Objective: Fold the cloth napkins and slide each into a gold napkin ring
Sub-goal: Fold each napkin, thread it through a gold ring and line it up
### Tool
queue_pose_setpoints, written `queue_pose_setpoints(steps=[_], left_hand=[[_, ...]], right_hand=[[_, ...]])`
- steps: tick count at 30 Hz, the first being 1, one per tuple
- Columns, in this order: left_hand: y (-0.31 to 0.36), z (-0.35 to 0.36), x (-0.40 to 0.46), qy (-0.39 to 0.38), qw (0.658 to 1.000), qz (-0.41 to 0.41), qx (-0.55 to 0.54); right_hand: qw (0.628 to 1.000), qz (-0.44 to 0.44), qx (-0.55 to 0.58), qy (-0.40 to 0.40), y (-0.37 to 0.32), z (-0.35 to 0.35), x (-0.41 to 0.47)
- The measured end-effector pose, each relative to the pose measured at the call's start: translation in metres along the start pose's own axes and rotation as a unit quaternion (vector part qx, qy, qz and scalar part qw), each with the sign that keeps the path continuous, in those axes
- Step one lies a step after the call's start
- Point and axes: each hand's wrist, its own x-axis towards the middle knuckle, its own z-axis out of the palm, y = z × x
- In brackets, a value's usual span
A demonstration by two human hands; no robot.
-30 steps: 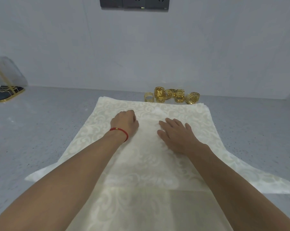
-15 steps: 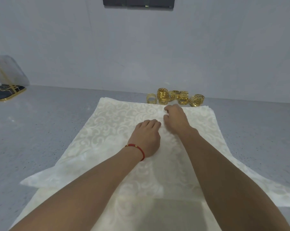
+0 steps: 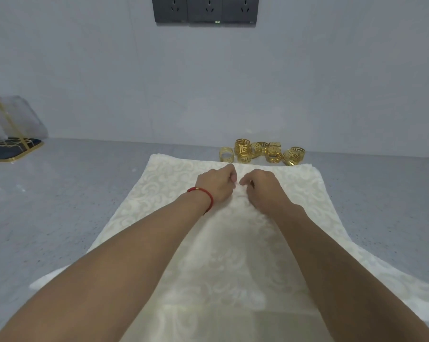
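A stack of cream patterned cloth napkins lies spread on the grey counter in front of me. My left hand, with a red string on its wrist, and my right hand sit side by side near the far edge of the top napkin. Both have curled fingers that pinch the cloth between them at the middle. Just past the napkins' far edge, by the wall, lies a cluster of several gold napkin rings.
A grey speckled counter stretches to both sides. A gold-framed holder with dark base and clear wrap stands at the far left. The wall carries a dark socket strip.
My left hand moved forward and right, my right hand drew slightly back; the two met and curled to pinch the top napkin near its far edge.
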Motion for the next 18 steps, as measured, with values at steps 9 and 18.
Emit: queue_pose_setpoints(steps=[9, 18], left_hand=[[0.007, 0.021, 0.031, 0.076, 0.986, 0.04, 0.145], [0.007, 0.026, 0.034, 0.114, 0.967, 0.048, 0.223]], right_hand=[[0.998, -0.032, 0.047, 0.021, 0.017, 0.011, -0.002], [1.0, -0.026, 0.011, -0.004, 0.015, 0.004, 0.021]])
